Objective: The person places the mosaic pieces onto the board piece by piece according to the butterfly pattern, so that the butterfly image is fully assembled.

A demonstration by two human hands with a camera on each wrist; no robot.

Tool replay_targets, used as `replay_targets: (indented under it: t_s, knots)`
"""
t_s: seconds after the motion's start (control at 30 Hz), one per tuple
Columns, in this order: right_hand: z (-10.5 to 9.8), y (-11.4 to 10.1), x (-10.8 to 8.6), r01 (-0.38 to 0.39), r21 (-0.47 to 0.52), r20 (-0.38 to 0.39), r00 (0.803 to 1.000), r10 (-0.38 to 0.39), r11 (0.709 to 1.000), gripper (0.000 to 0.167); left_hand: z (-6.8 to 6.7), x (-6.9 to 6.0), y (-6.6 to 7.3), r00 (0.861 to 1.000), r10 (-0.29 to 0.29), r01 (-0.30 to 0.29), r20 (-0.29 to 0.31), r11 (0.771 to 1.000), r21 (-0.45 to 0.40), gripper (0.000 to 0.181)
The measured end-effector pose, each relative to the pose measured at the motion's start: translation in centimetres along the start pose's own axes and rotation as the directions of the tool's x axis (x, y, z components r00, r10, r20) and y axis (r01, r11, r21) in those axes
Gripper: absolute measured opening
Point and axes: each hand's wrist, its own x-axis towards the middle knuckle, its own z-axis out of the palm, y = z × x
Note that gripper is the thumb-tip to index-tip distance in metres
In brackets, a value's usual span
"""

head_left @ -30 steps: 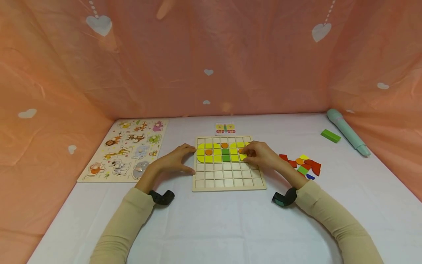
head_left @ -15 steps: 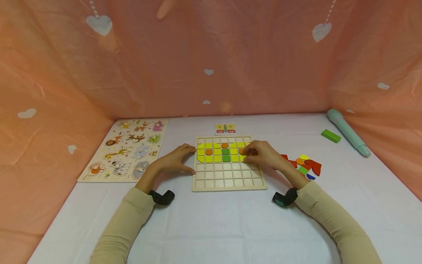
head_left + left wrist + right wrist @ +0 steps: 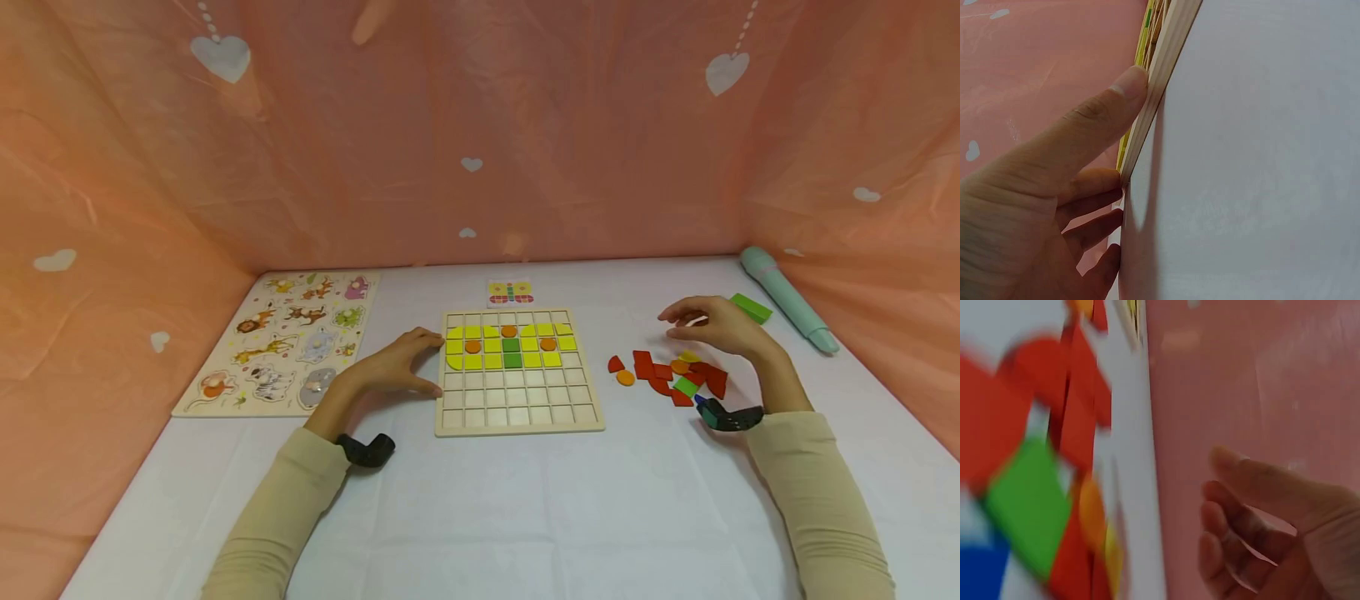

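Note:
The wooden grid board [image 3: 517, 398] lies in the middle of the table, with yellow, green and orange tiles in its upper rows. My left hand [image 3: 396, 363] rests against the board's left edge, thumb and fingers spread apart. In the left wrist view the thumb [image 3: 1100, 122] touches the wooden rim. My right hand [image 3: 716, 327] is raised over the table, just behind a loose pile of red tiles [image 3: 663, 372]; nothing shows between its loosely bent fingers. Among the pile lie a green tile [image 3: 1032, 506], orange discs [image 3: 626, 378] and a blue piece [image 3: 982, 572].
A small card with a butterfly pattern [image 3: 511, 292] lies behind the board. To the left is an animal peg puzzle [image 3: 296, 342]. Green blocks [image 3: 752, 309] and a mint-coloured microphone [image 3: 787, 298] lie at the far right. Pink curtain [image 3: 480, 125] encloses the table.
My right hand has left the board's right side and moved right to above the loose tiles, uncovering the yellow and orange tiles there. The left hand stays at the board's edge.

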Motion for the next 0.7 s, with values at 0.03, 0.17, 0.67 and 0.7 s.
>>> replay_targets:
  t_s: [0.03,0.17,0.67,0.7]
  knots:
    - [-0.3,0.5,-0.4,-0.012,-0.006,0.019,1.0,0.012,1.0,0.027,0.0,0.0,0.0,1.0,-0.003,0.003,0.001,1.0,-0.001,0.085]
    - [-0.8,2.5,-1.4,-0.059,-0.019,0.114,0.992,0.061,0.998,0.027,0.0,0.0,-0.1,1.0,0.001,-0.001,0.001,1.0,0.005,0.085]
    - [0.2,4.4,-1.2,-0.134,-0.026,0.117,0.984,0.136,0.991,0.03,0.0,0.0,0.0,1.0,-0.004,0.004,0.0,1.0,-0.007,0.085]
    - [0.3,4.3,-1.1,-0.14,-0.03,0.113,0.983,0.143,0.99,0.032,0.0,0.0,0.1,1.0,-0.003,0.003,0.0,1.0,-0.006,0.084]
